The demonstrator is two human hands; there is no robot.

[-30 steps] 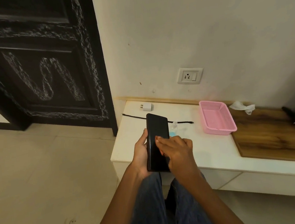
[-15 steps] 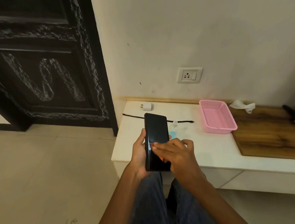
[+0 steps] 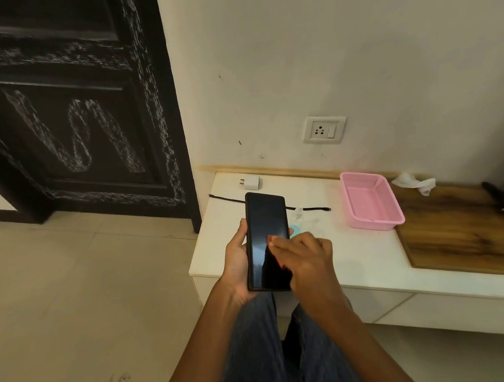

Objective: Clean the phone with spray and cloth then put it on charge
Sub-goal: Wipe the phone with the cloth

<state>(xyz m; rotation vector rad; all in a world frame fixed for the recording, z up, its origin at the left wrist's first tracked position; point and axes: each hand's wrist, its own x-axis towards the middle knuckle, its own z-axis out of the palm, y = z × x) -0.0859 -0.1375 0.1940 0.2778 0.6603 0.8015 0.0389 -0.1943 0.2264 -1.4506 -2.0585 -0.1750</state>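
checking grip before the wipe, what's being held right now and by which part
The left hand holds the phone by its lower half, thumb on the left edge, palm behind. The right hand only rests fingertips on the screen and grips nothing.

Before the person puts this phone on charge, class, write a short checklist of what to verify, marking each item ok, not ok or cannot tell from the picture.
1. Phone held securely: ok, the left hand grips its edge.
2. Screen wiped: cannot tell; the right hand rests fingertips on the glass, and no cloth shows under them.
3. Charger adapter plugged in: not ok, it lies loose on the white counter.
4. Cable joined to adapter: not ok, both ends lie free.
5. Wall socket free: ok, nothing is plugged in.
6. Socket switch on: cannot tell.
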